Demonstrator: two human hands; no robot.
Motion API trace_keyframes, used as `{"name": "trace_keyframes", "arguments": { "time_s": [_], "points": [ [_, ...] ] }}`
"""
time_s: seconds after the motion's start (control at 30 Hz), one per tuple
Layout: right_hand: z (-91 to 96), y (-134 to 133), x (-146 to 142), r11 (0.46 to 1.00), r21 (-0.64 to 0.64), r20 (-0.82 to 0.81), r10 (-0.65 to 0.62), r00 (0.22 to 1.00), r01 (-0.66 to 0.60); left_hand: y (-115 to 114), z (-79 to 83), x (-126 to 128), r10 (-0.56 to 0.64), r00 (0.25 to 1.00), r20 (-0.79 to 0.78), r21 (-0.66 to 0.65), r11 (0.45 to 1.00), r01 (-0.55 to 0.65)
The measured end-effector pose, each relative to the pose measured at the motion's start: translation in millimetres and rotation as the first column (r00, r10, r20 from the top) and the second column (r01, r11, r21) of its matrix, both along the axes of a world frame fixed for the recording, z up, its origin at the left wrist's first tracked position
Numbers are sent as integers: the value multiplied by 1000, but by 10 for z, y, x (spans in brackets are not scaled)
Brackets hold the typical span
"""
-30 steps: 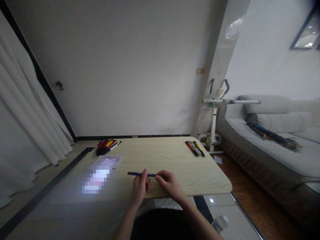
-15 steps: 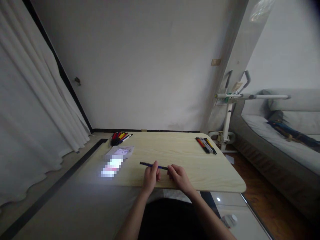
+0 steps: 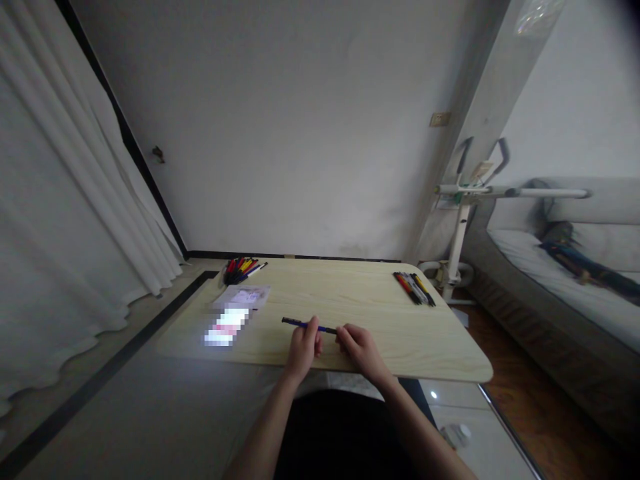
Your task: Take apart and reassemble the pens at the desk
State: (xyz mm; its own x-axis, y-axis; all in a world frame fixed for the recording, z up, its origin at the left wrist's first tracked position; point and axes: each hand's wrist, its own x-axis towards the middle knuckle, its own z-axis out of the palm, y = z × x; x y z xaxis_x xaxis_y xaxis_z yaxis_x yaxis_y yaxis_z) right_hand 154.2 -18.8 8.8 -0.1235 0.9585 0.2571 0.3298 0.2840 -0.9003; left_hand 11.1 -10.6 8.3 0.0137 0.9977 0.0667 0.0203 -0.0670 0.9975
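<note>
A slim blue pen [image 3: 327, 330] with dark ends lies level between my two hands, above the near part of the wooden table [image 3: 330, 287]. My left hand [image 3: 303, 347] is closed round its middle, thumb on top. At its right end, my right hand [image 3: 359, 347] pinches the dark tip, which the fingers partly hide. To the right on the table lies a row of several pens [image 3: 414, 289] in red, grey, black and yellow. A loose bundle of coloured pens [image 3: 243, 270] sits at the far left corner.
Left of my hands lie a printed plastic sheet [image 3: 245, 295] and a bright, blurred-out rectangle [image 3: 226, 328]. White exercise equipment [image 3: 457, 233] and a grey sofa [image 3: 505, 267] stand at the right. A curtain [image 3: 75, 220] hangs at the left. A bottle [image 3: 456, 435] is on the floor.
The view has tilted and shifted slightly. Both hands keep their hold on the pen, with hardly any movement.
</note>
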Motion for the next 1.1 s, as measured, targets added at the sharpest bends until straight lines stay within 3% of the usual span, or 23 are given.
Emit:
{"name": "trace_keyframes", "arguments": {
  "time_s": [1.1],
  "points": [
    [-48,31,7,999,18,-6,-31,1000,31,12,32,-12,-3,999,-48,7,1000,3]
  ]
}}
